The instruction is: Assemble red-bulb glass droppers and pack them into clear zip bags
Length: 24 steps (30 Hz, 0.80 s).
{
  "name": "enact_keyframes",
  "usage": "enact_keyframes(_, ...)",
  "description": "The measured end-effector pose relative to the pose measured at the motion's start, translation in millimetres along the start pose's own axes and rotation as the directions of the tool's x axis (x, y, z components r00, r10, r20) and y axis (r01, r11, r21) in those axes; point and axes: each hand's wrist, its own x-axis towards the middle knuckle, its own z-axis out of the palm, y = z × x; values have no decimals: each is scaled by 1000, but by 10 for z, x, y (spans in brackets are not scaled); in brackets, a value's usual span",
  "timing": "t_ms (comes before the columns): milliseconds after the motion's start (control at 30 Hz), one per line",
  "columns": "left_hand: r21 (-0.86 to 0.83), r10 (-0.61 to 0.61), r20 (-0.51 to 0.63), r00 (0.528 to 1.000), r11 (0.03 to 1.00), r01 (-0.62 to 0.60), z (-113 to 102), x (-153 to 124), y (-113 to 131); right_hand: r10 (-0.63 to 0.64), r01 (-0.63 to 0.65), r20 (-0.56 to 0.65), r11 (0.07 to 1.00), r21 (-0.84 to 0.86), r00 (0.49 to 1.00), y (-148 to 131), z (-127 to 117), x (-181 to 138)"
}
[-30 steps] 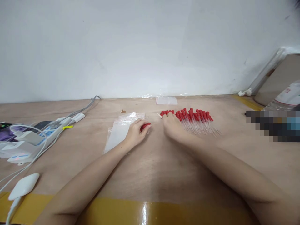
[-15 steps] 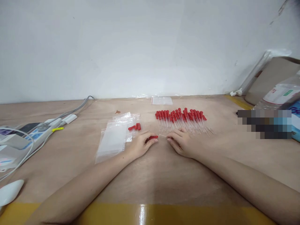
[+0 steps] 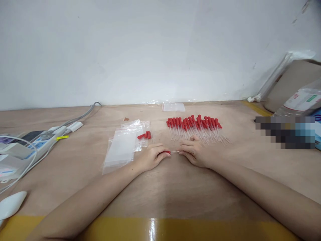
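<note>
My left hand [image 3: 151,156] pinches a small red rubber bulb [image 3: 167,152] just above the wooden table [image 3: 160,187]. My right hand [image 3: 194,152] pinches the thin clear glass tube [image 3: 175,152] that runs into that bulb; the two hands almost meet. Behind my right hand lies a row of several red-capped glass droppers [image 3: 194,126]. A few loose red bulbs [image 3: 144,135] rest on clear zip bags [image 3: 122,147] beside my left hand.
A white power strip [image 3: 42,142] with cables and plugs sits at the left. A white object [image 3: 11,205] lies at the near left edge. Another clear bag [image 3: 173,107] lies by the wall. A cardboard box [image 3: 292,83] and packets stand at the right.
My right hand left the dropper row with a glass tube and came toward me. My left hand brought a red bulb to the tube's end, uncovering the loose bulbs on the bags.
</note>
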Motion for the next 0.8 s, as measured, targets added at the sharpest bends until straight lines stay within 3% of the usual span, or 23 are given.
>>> enact_keyframes(267,87,22,13,1000,996,-23,2,3,27,-5,1,-33,993,-118,999,-102,-14,45)
enact_keyframes(600,129,86,-4,996,988,-85,14,15,10,116,-113,70,993,-43,991,-209,-16,140)
enact_keyframes(733,153,66,-93,993,987,-52,-68,48,-72,187,-188,81,982,14,979,-155,-183,160)
enact_keyframes(800,224,20,-190,982,974,24,-154,65,-165,320,-326,88,943,69,943,-64,-281,172)
